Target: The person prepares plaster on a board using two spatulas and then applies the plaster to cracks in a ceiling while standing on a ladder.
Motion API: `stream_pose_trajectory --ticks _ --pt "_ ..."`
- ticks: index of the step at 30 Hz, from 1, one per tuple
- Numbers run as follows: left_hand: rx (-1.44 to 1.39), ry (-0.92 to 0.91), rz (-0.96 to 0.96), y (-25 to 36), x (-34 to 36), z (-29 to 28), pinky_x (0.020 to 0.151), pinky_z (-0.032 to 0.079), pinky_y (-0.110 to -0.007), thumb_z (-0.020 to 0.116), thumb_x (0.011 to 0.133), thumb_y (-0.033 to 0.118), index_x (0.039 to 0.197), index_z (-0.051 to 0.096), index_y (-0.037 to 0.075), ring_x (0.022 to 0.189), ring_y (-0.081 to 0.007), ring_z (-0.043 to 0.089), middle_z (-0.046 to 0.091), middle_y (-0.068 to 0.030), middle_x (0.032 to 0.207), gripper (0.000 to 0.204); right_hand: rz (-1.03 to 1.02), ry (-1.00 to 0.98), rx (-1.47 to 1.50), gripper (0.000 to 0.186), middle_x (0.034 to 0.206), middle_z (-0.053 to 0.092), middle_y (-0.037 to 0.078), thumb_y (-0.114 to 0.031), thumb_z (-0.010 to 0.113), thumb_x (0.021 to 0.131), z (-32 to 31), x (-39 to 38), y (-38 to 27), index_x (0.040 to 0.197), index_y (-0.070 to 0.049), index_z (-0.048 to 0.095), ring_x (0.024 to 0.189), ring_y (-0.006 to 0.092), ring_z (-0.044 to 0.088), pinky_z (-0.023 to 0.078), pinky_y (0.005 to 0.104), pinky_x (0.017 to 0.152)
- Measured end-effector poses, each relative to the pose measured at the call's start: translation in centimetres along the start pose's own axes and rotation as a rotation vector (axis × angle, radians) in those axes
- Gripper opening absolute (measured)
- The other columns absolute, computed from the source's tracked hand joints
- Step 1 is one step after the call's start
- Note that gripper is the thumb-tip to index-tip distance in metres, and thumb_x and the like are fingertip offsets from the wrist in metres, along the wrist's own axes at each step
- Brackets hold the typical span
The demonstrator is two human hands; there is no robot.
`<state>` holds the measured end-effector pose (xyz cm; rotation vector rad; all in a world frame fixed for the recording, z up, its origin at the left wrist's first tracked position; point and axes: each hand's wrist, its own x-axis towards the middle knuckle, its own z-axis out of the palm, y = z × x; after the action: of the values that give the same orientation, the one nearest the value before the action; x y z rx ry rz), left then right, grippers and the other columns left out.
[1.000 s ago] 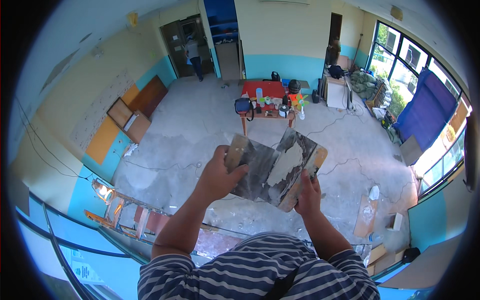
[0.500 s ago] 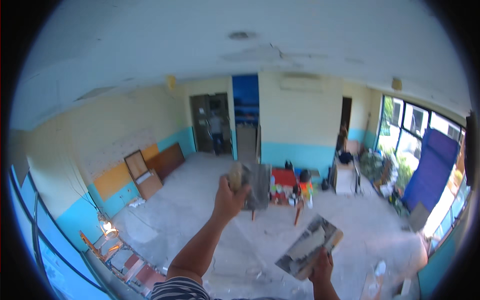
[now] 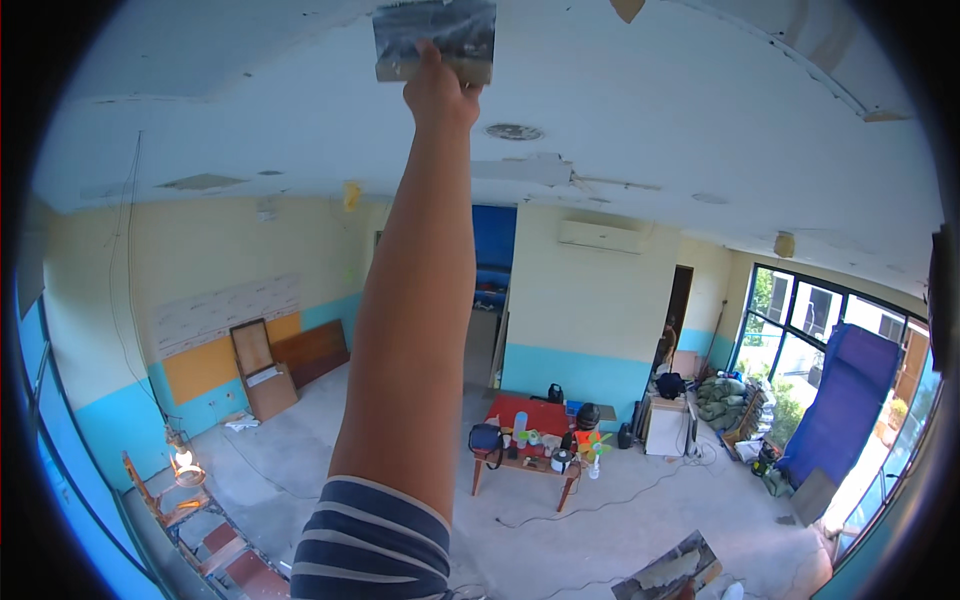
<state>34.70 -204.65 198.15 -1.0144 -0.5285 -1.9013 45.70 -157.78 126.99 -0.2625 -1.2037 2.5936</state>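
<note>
L hand (image 3: 440, 92) is gripping a trowel (image 3: 436, 38), pressing it flat to the ceiling (image 3: 300, 130) w/ patches unfilled; R hand is hidden below a hawk (image 3: 668, 574).

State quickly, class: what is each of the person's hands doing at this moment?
Left hand: closed on the wide flat metal plastering trowel, raised to the white ceiling.
Right hand: out of view; only the grey plaster-smeared board shows.
</note>
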Motion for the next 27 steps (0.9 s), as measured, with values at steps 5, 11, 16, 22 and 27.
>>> stream_pose_trajectory --ticks 5,11,16,22,27 --pt "-0.097 -0.057 -0.036 -1.4 2.1 4.0 0.09 0.049 -0.055 0.05 0.101 0.038 0.14 0.037 0.007 0.115 -0.0326 0.055 0.051 -0.0124 0.132 0.051 -0.19 0.088 -0.063 0.054 0.121 0.055 0.016 -0.023 0.056 0.09 -2.6 -2.7 -0.9 0.135 0.006 0.044 0.11 0.0276 0.055 0.05 0.0395 0.09" --pt "0.068 -0.011 -0.123 -2.3 4.1 3.1 0.095 0.048 -0.057 0.048 0.101 0.039 0.139 0.039 0.009 0.119 -0.0338 0.053 0.05 -0.0121 0.133 0.049 -0.417 0.216 -0.61 0.061 0.122 0.056 0.015 -0.036 0.058 0.091 -3.2 -6.4 -1.5 0.136 0.005 0.046 0.109 0.0261 0.054 0.047 0.0386 0.091" --pt "0.257 0.288 -0.046 -3.3 4.3 -0.6 0.093 0.051 -0.053 0.056 0.098 0.035 0.132 0.04 0.002 0.108 -0.0332 0.059 0.053 -0.0142 0.125 0.051 -0.298 0.309 -0.544 0.066 0.123 0.057 0.017 -0.044 0.058 0.092 -2.6 -7.4 -1.9 0.135 0.005 0.047 0.108 0.0268 0.054 0.045 0.0376 0.092" --pt "0.99 0.015 0.838 -1.8 2.6 -1.2 0.082 0.052 -0.042 0.072 0.085 0.034 0.115 0.041 -0.007 0.104 -0.0357 0.061 0.059 -0.0233 0.113 0.06 -0.378 0.165 -0.463 0.064 0.124 0.056 0.017 -0.037 0.06 0.091 -2.3 -5.4 -0.3 0.139 0.002 0.045 0.111 0.0249 0.054 0.045 0.036 0.096" --pt "1.219 0.044 0.978 3.4 5.5 -0.2 0.081 0.051 -0.045 0.074 0.082 0.036 0.114 0.041 -0.006 0.096 -0.041 0.064 0.064 -0.0236 0.103 0.062 -0.29 0.066 -0.219 0.058 0.129 0.052 0.014 -0.03 0.056 0.093 1.3 -5.0 0.8 0.139 0.002 0.044 0.116 0.0247 0.051 0.044 0.0388 0.1"
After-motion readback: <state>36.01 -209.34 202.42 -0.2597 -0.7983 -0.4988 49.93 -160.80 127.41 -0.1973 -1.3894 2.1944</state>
